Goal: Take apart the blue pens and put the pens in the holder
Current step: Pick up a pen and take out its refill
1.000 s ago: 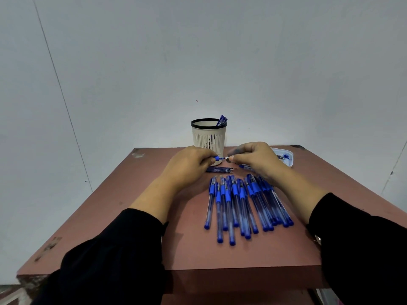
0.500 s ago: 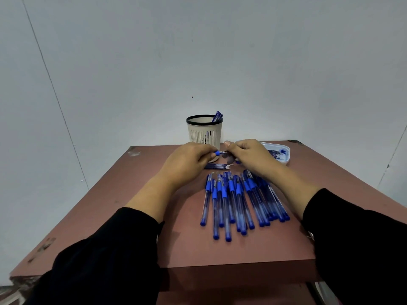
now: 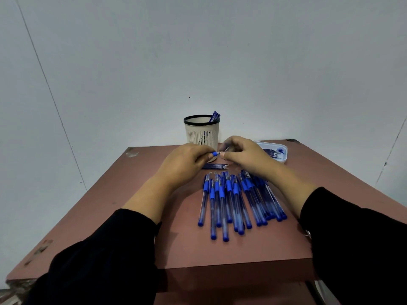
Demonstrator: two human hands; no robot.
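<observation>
My left hand (image 3: 187, 160) pinches the pen (image 3: 214, 153); my right hand (image 3: 244, 154), now pulled slightly clear, pinches its tip. Separation under way. Holder (image 3: 201, 133) at twelve o'clock, just beyond.

one holder (image 3: 201, 130), one tray (image 3: 278, 151), two hands (image 3: 185, 161)

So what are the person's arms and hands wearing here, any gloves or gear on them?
No gloves: the left hand and right hand are bare. Both arms wear long black sleeves that stop short of the wrists, leaving the forearms uncovered. A small metallic item shows at the right sleeve's edge, too small to identify. No markings or cables visible.
</observation>
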